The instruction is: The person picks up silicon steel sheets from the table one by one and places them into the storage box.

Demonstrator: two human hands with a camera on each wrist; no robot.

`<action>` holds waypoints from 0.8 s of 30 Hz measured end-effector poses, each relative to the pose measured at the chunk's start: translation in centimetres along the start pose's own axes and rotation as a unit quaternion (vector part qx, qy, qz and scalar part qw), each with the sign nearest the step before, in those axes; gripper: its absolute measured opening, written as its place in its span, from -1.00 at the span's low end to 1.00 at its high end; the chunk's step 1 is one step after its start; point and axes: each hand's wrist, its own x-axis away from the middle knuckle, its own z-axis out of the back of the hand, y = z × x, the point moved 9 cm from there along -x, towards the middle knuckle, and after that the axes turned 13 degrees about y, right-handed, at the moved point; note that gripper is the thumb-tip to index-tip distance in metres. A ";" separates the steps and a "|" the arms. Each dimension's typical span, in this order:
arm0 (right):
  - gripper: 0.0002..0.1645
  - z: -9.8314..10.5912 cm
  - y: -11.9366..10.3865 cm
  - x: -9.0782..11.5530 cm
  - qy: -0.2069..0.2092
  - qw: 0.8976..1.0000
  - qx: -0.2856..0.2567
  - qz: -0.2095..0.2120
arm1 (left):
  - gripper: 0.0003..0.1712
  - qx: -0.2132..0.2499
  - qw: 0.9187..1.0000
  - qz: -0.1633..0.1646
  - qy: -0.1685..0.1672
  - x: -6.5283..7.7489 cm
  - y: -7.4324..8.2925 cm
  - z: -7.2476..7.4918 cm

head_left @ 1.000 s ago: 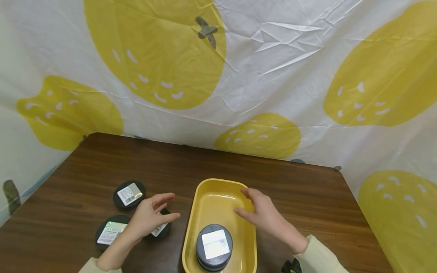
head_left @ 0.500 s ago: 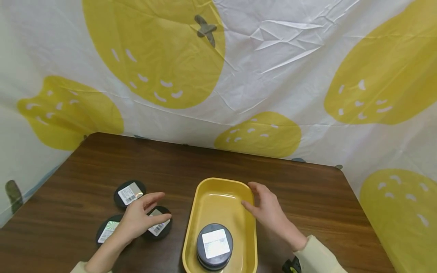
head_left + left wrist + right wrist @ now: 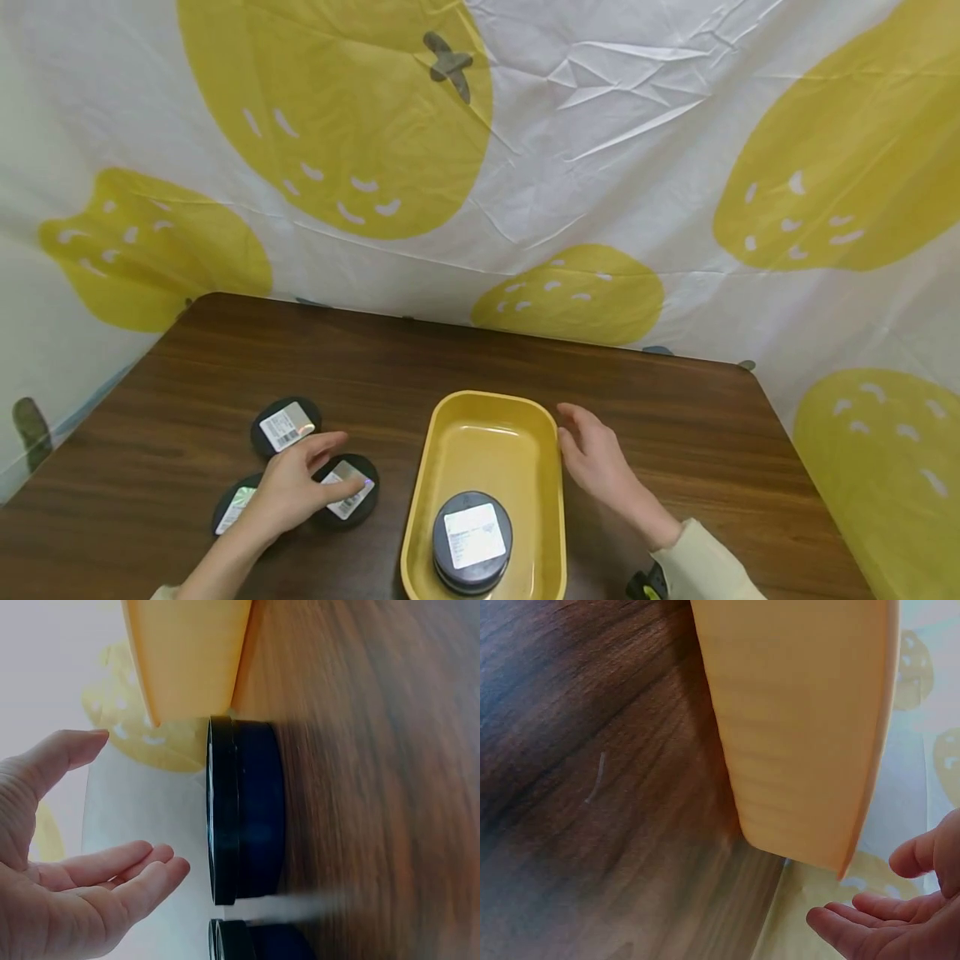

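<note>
My left hand (image 3: pixel 294 487) hovers above a round black lidded tub (image 3: pixel 347 510) with a white barcode label. Thumb and fingers are spread apart with nothing between them, and the left wrist view shows a gap between the fingertips and the tub's lid (image 3: pixel 223 810). My right hand (image 3: pixel 600 458) is beside the right rim of a yellow tray (image 3: pixel 560 500), fingers loosely bent and holding nothing. Inside the tray's near end stands a black tub (image 3: pixel 474 537) with a white label, another black edge showing beneath it.
Two more black labelled tubs lie left of the tray: one farther back (image 3: pixel 283 427), the other partly hidden behind the left forearm (image 3: pixel 234 508). The brown wooden table (image 3: pixel 375 367) ends at a white cloth (image 3: pixel 600 192) printed with yellow fruit.
My left hand has moved left, away from the tray, and over the nearest loose tub. My right hand has shifted right, from over the tray to outside its rim.
</note>
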 end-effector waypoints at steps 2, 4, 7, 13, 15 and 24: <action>-0.61 -0.1 0.3 0.1 -0.003 1.000 -0.003 -0.011 | -0.24 -0.011 1.000 -0.001 -0.001 0.1 -0.2 0.2; -0.60 -0.2 0.7 0.1 -0.004 1.000 -0.004 -0.020 | -0.23 -0.019 1.000 -0.002 -0.003 0.1 -0.3 0.3; -0.60 -0.2 1.0 0.2 -0.007 1.000 -0.004 -0.030 | -0.21 -0.030 1.000 -0.009 -0.002 0.2 -0.4 0.4; -0.61 -0.5 1.4 0.3 -0.018 0.999 -0.003 -0.041 | -0.20 -0.053 0.998 -0.045 0.008 0.3 -0.3 0.2; -0.62 -0.5 1.7 0.4 -0.019 0.999 -0.003 -0.047 | -0.20 -0.059 0.997 -0.056 0.009 0.4 -0.2 0.0; -0.63 -0.6 2.1 0.6 -0.025 0.998 -0.020 -0.060 | -0.18 -0.096 0.993 -0.069 0.022 0.5 -0.4 -0.1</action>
